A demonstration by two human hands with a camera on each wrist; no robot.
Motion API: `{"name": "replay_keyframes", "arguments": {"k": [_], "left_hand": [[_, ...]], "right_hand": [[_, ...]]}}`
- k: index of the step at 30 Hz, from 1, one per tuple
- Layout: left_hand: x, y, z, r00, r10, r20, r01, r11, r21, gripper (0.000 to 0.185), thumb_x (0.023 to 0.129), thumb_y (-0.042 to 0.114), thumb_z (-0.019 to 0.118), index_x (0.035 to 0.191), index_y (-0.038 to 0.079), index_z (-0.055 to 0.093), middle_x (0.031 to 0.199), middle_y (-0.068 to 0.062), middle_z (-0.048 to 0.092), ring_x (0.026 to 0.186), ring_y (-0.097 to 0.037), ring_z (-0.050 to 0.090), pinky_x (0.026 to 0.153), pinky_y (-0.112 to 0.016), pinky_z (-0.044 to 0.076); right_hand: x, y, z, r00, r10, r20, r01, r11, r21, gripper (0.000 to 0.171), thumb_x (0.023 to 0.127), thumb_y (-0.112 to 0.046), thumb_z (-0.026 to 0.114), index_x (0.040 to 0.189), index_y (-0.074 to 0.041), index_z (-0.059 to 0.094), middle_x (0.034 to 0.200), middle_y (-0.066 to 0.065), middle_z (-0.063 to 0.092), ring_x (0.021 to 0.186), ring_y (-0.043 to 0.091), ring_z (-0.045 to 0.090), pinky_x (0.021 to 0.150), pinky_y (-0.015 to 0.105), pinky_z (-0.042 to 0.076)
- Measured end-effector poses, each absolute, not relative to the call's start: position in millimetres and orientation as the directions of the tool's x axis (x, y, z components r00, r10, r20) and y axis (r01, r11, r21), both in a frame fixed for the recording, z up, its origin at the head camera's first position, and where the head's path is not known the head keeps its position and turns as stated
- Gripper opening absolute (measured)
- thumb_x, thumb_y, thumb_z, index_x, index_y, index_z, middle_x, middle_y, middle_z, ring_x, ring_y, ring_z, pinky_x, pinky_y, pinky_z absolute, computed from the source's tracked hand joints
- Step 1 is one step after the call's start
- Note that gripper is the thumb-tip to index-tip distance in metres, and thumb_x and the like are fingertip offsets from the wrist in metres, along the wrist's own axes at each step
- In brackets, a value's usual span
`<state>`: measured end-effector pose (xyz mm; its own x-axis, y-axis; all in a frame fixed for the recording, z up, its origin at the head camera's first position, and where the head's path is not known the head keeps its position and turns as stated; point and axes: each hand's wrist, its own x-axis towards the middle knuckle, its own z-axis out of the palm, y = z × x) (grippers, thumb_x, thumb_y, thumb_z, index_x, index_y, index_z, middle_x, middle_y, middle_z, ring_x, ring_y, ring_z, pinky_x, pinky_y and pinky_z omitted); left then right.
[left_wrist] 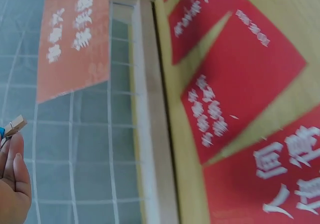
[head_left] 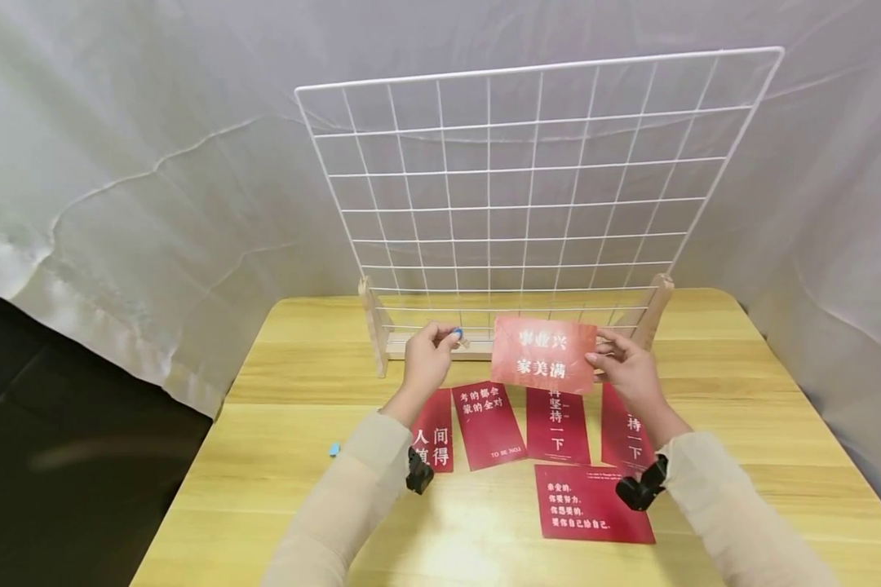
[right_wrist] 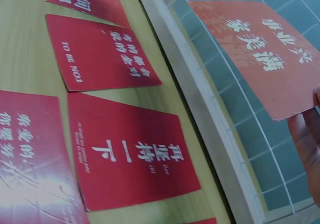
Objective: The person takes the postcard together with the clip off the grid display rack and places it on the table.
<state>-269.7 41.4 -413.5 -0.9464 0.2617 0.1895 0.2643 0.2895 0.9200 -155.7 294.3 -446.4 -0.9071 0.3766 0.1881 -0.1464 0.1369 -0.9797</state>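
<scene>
The right hand (head_left: 627,368) pinches a red card (head_left: 544,355) (white characters) before the wire grid's (head_left: 529,179) base; the left hand (head_left: 427,359) pinches what seems a small wooden clip (head_left: 461,338).

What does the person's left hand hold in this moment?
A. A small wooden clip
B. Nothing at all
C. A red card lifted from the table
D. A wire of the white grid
A: the left hand pinches a small wooden clip in its fingertips near the white wire grid, while the right hand holds the lifted red card.
</scene>
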Motion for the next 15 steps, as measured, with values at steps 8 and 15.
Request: {"name": "replay_keyframes", "arguments": {"k": [8, 15], "left_hand": [[-265.8, 14.3, -430.3, -0.964, 0.222, 0.146, 0.204, 0.268, 0.941, 0.015, 0.083, 0.007, 0.056, 0.095, 0.0, 0.061, 0.082, -0.008, 0.061, 0.075, -0.018, 0.059, 0.056, -0.02, 0.043], [-260.8, -8.6, -441.6, -0.978, 0.179, 0.106, 0.153, 0.277, 0.949, 0.014, 0.084, 0.006, 0.054, 0.095, -0.001, 0.06, 0.08, -0.008, 0.062, 0.076, -0.02, 0.058, 0.062, -0.024, 0.044]], "right_hand": [[-152.9, 280.3, -456.4, -0.926, 0.334, 0.173, -0.158, 0.073, -0.985, 0.045, 0.079, 0.001, 0.059, 0.122, -0.001, 0.044, 0.076, -0.008, 0.058, 0.065, 0.003, 0.055, 0.053, 0.023, 0.05], [-150.6, 268.3, -461.7, -0.939, 0.339, 0.053, -0.015, 0.114, -0.993, 0.053, 0.081, 0.002, 0.056, 0.128, 0.004, 0.033, 0.075, -0.012, 0.056, 0.061, 0.003, 0.052, 0.053, 0.022, 0.049]]}}
